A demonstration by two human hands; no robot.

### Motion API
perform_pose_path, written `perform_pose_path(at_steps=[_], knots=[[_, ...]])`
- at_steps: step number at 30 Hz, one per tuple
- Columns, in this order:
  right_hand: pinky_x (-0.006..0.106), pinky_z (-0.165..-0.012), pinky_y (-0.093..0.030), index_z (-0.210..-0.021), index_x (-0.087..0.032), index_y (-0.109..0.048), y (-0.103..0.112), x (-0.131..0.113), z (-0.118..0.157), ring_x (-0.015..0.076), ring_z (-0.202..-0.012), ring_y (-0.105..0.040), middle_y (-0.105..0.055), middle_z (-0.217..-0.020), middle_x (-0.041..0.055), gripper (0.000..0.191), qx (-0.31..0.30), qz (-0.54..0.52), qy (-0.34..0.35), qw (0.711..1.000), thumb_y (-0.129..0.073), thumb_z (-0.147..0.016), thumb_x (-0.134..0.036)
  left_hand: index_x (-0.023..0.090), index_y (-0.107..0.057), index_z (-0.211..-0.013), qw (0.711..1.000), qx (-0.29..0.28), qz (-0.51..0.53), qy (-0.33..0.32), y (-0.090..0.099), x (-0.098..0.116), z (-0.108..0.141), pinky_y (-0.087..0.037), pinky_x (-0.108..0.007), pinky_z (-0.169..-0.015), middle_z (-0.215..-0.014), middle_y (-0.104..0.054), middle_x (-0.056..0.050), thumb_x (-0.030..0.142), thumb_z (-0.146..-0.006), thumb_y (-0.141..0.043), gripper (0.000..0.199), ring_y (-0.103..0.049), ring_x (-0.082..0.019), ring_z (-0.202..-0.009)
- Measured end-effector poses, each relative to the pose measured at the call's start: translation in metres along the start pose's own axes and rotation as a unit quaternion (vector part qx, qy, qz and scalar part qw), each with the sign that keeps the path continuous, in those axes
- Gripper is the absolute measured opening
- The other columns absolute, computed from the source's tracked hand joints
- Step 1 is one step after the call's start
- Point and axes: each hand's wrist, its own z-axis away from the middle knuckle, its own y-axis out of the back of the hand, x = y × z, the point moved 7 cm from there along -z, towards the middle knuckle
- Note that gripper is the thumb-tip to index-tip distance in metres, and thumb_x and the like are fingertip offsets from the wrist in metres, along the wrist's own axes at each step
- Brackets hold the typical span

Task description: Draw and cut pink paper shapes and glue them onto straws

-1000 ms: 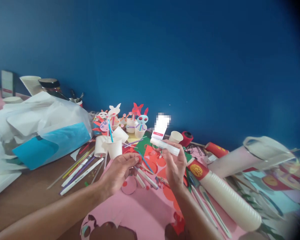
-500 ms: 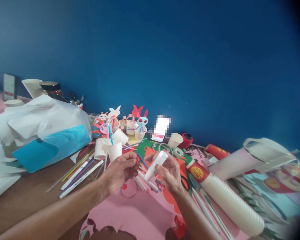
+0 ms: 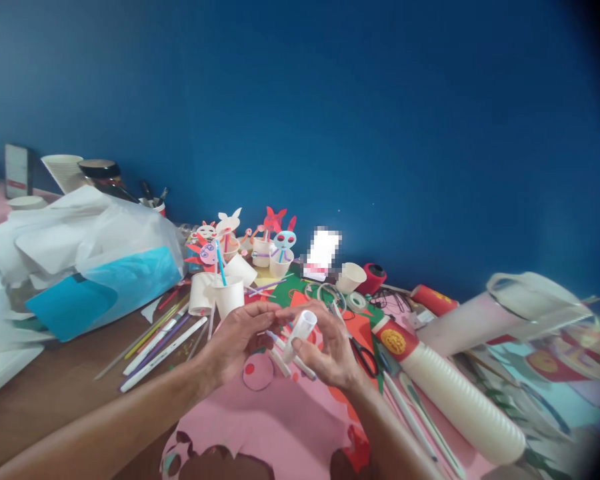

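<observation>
My right hand [image 3: 325, 343] is closed round a white tube [image 3: 301, 333], which tilts up with its round end toward me. To its left, my left hand [image 3: 245, 340] has its fingers pinched together; what they hold is too small to make out. The fingertips of both hands meet or nearly meet above the table. Below them lie a pink paper circle with a red dot [image 3: 258, 373] and a large cut pink sheet [image 3: 260, 427]. A white paper cup [image 3: 229, 298] with a blue straw stands just beyond my left hand.
Paper figures in cups [image 3: 283, 257] stand at the back. Markers [image 3: 163, 353] lie left, near a plastic bag [image 3: 95, 220]. Black scissors [image 3: 365, 357], a tape roll [image 3: 356, 302] and a long stack of cups [image 3: 470, 400] are on the right.
The white tube has turned more upright in my right hand. My left hand has moved slightly closer to my right, and the blue stick between them is largely out of sight.
</observation>
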Motion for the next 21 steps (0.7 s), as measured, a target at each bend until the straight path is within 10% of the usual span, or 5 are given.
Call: perform_pose_path(at_steps=[12,21], knots=[[0.038,-0.081,-0.045,-0.099,-0.021,-0.062,0.0,-0.003,-0.005,0.0229,-0.091,-0.06,-0.066,-0.099,0.0059,0.024,-0.019,-0.016,-0.007,1.0,-0.059,-0.075,-0.024,0.012,-0.064,-0.085,0.995,0.028,-0.093,-0.032,0.008,0.006,-0.004,-0.046,-0.022,-0.055,-0.076,-0.07,-0.007,0.027,-0.076,-0.062,0.018,-0.063,-0.014,-0.063],[0.035,-0.077,-0.049,-0.096,-0.022,-0.055,0.023,0.0,0.001,0.0195,-0.087,-0.061,-0.063,-0.092,0.0049,0.017,0.138,-0.04,0.006,0.99,-0.06,-0.08,-0.017,0.015,-0.06,-0.079,0.995,0.082,-0.051,-0.029,0.019,0.005,-0.007,-0.05,-0.023,-0.057,-0.073,-0.07,-0.006,0.028,-0.072,-0.066,0.016,-0.068,-0.018,-0.071]])
